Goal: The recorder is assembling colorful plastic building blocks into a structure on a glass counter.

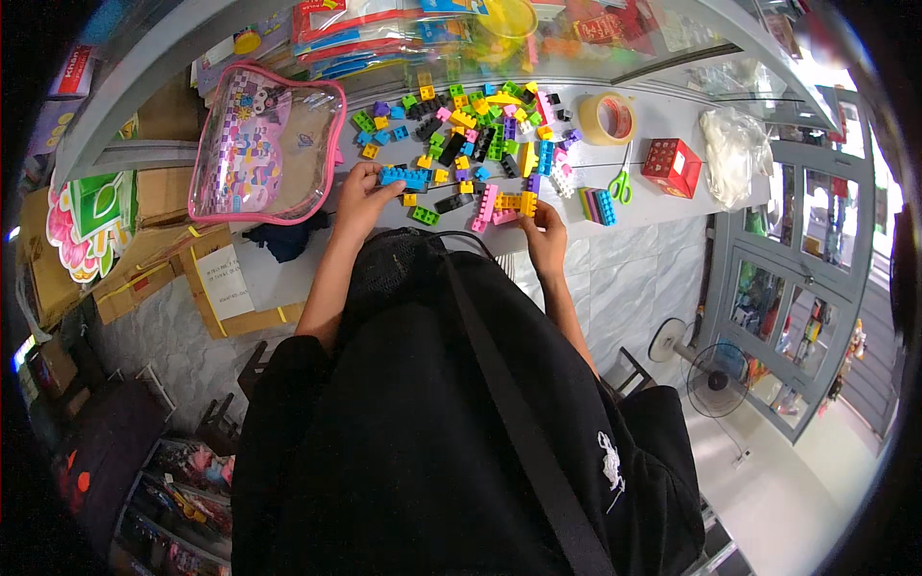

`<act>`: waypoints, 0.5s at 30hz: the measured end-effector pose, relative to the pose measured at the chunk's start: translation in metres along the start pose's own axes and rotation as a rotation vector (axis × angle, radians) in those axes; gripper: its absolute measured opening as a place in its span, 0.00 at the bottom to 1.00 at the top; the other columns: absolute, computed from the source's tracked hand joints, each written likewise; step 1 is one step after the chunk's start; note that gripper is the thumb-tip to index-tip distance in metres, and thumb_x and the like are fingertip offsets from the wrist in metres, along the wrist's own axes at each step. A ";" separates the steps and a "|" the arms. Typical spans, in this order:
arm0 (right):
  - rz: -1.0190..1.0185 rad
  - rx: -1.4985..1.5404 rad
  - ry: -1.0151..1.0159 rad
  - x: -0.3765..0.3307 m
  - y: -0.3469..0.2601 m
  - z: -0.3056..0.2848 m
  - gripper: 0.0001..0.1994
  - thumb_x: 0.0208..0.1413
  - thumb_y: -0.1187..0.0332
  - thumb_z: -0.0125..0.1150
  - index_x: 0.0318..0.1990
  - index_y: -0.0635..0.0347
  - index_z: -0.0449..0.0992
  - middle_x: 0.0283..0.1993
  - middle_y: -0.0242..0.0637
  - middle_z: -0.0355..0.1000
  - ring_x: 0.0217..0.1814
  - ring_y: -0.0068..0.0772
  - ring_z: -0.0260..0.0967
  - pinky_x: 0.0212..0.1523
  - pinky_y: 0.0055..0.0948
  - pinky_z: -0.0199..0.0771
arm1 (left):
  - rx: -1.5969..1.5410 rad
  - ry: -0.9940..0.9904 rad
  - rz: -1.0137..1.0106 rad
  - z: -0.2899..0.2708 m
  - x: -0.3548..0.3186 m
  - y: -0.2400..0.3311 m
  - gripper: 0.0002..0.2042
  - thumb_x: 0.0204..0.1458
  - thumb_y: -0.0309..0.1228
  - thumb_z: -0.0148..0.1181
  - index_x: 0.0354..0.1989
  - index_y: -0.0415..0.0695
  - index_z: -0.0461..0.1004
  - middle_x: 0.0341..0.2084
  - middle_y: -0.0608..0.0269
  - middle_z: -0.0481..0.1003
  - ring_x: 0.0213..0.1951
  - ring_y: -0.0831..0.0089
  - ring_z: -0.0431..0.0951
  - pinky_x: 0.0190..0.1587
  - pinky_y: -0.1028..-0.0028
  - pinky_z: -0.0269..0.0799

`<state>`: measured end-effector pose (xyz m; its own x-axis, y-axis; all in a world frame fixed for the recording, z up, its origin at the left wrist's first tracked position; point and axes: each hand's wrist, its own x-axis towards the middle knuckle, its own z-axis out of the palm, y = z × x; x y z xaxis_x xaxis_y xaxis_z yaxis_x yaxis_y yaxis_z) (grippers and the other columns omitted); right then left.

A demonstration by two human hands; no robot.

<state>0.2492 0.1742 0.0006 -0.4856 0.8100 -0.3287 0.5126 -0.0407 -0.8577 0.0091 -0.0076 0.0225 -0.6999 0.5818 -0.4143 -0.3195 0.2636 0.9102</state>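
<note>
Toy building bricks of many colours lie loosely spread over the grey table. My left hand (pixel 359 204), at the left of the spread, is closed on a long blue brick (pixel 405 180) near the table's front edge. Over on the right, the fingers of my right hand (pixel 545 238) pinch a yellow-orange brick (pixel 528 204). Beside that brick lie pink bricks (pixel 486 205); whether they are joined to it I cannot tell. A stack of bricks in several colours (pixel 597 206) sits to the right of my right hand.
A clear pencil bag with pink trim (pixel 322 125) is at left. Toward the right lie a roll of tape (pixel 607 120), green-handled scissors (pixel 622 184), a red box (pixel 671 167) and a clear plastic bag (pixel 734 154). Glass shelving (pixel 567 67) borders the back; cardboard (pixel 154 278) stands left.
</note>
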 end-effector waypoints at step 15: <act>-0.461 -0.722 0.145 0.099 -0.088 0.057 0.17 0.43 0.57 0.59 0.29 0.64 0.72 0.31 0.50 0.69 0.34 0.50 0.68 0.33 0.44 0.68 | 0.094 -0.138 0.139 0.004 0.018 0.010 0.20 0.39 0.17 0.59 0.44 0.37 0.65 0.42 0.59 0.70 0.46 0.70 0.69 0.50 0.70 0.64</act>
<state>0.1160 0.2249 0.0206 -0.6856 0.7229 0.0859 0.6345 0.6513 -0.4162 -0.0039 0.0087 0.0241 -0.6365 0.7160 -0.2866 -0.1603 0.2407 0.9573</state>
